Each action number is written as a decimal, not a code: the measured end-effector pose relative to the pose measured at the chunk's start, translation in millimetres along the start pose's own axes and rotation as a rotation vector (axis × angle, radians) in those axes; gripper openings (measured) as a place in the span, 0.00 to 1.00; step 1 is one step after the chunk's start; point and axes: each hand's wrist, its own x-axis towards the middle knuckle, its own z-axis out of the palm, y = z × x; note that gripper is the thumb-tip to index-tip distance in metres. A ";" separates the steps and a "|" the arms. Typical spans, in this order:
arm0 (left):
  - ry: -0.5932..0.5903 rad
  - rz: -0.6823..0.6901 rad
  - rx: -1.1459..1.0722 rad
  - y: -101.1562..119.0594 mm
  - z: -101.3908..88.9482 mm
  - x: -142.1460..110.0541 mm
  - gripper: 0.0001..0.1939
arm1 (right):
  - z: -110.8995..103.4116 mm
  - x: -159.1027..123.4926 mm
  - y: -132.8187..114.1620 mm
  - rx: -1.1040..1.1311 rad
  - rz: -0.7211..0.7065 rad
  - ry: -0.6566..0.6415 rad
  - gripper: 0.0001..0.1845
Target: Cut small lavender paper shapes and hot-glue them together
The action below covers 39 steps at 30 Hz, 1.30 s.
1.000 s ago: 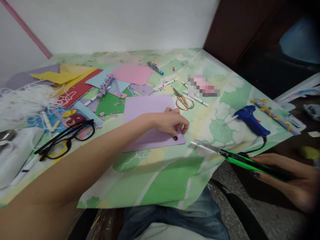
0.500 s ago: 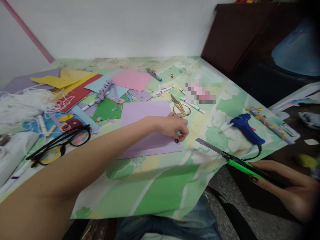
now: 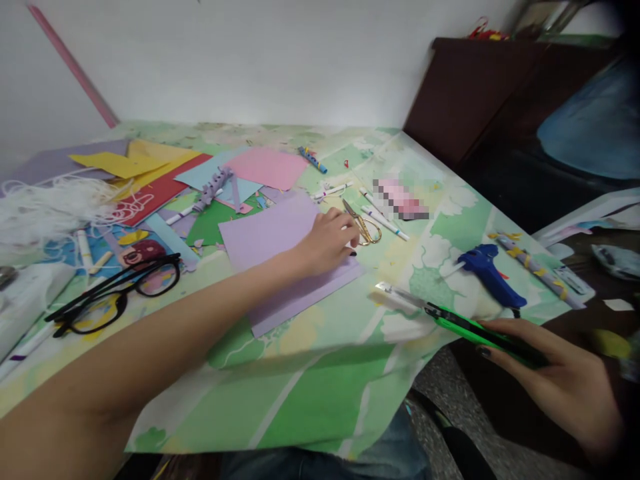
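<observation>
Left hand [image 3: 333,243], fingers curled, on purple sheet [image 3: 280,257] lying askew on desk [image 3: 300,433]; whether its grip pinches anything, cannot tell. Right hand [image 3: 555,380]: grip closed around green cutter [image 3: 465,327], blade out, pointing toward sheet, apart from it. Gold scissors [image 3: 367,230] just beyond left hand.

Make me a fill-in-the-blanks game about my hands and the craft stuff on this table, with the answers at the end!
The ____ hand holds a green-and-black utility knife. The left hand rests on a flat, four-cornered sheet coloured light ____. The plastic glue gun has a body coloured ____. The small metal scissors have round handles coloured ____.

Missing words: right; purple; blue; gold.
</observation>
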 end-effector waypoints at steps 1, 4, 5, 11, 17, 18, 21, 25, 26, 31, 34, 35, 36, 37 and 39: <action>0.011 -0.033 -0.026 1.3 -1.0 -7.0 0.04 | 1.0 3.7 -1.6 -0.012 -0.029 0.012 0.19; -0.120 -0.128 -0.184 3.3 -3.6 -25.2 0.08 | 4.0 15.6 -7.7 -0.049 -0.095 0.046 0.18; -0.157 -0.133 -0.216 3.5 -4.4 -29.8 0.09 | 5.0 19.8 -10.3 -0.065 -0.109 0.049 0.18; -0.247 -0.116 -0.345 3.4 -7.3 -42.5 0.03 | 12.2 40.0 -24.7 -0.168 -0.144 0.065 0.14; -0.194 -0.076 -0.462 -1.0 -9.9 -44.3 0.02 | 19.7 50.6 -34.1 -0.142 -0.206 -0.008 0.13; -0.171 -0.063 -0.493 -1.8 -10.3 -44.3 0.02 | 21.4 52.7 -36.4 -0.134 -0.228 -0.033 0.13; -0.096 -0.025 -0.574 -3.1 -9.9 -44.1 0.03 | 27.9 59.8 -43.9 -0.126 -0.312 -0.066 0.12; -0.077 -0.003 -0.569 -4.1 -7.1 -44.9 0.03 | 37.5 69.8 -54.7 -0.117 -0.387 -0.091 0.10; -0.081 0.005 -0.560 -4.5 -6.6 -45.2 0.03 | 39.4 72.0 -57.5 -0.117 -0.408 -0.099 0.11; -0.104 0.006 -0.515 -6.5 -4.6 -46.4 0.04 | 44.9 79.3 -68.9 -0.100 -0.502 -0.109 0.12; -0.128 0.020 -0.456 -7.0 -1.6 -46.7 0.04 | 47.1 80.6 -71.2 -0.080 -0.487 -0.089 0.12; -0.137 0.031 -0.436 -7.1 -0.3 -46.7 0.03 | 47.7 80.8 -71.1 -0.076 -0.474 -0.090 0.12; -0.141 0.041 -0.421 -7.2 0.9 -46.7 0.03 | 48.2 80.8 -70.7 -0.073 -0.462 -0.095 0.12; -0.140 0.049 -0.413 -7.2 1.8 -46.8 0.03 | 48.4 80.9 -70.1 -0.070 -0.451 -0.102 0.13; -0.136 0.055 -0.405 -7.7 1.7 -47.3 0.03 | 48.6 80.8 -68.5 -0.064 -0.432 -0.117 0.13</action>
